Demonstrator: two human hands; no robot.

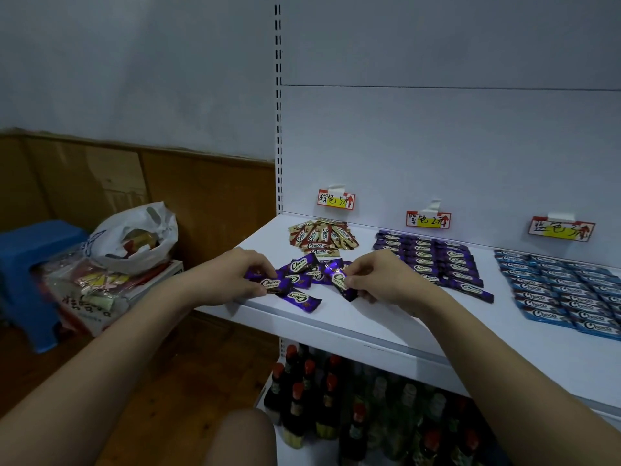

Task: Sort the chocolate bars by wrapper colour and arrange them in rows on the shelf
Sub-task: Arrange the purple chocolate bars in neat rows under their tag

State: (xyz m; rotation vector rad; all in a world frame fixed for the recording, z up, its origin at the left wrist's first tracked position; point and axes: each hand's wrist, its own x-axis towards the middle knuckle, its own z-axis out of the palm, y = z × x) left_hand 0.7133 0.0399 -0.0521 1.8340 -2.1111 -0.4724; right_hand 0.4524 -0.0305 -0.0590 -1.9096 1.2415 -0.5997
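Closest to me, my knee (pixel 240 438) pokes up at the bottom of the view, with dark bottles with red caps (pixel 304 395) packed on the lower level just beyond it. Both forearms reach up and onto the white shelf (pixel 369 326). My left hand (pixel 235 275) has thumb and fingers curled round one purple bar (pixel 273 284) at the left of the loose purple pile (pixel 302 280), pinching it near the shelf's front edge. My right hand (pixel 379 279) pinches another purple bar (pixel 341 280) at the pile's right side, fingertips closed on its wrapper. The pile lies jumbled between my two hands, bars overlapping at all angles.

Just behind it sits a loose heap of brown-and-gold bars (pixel 321 237), under a price tag (pixel 336 199) taped to the back panel. To the right, purple bars in tidy rows (pixel 433 258) below their own tag (pixel 427 219); farther right, blue bars in rows (pixel 564 287) under a third tag (pixel 560 229).

Off left, a white plastic bag (pixel 134 238) rests on a box (pixel 111 297), beside a blue stool (pixel 27 264).
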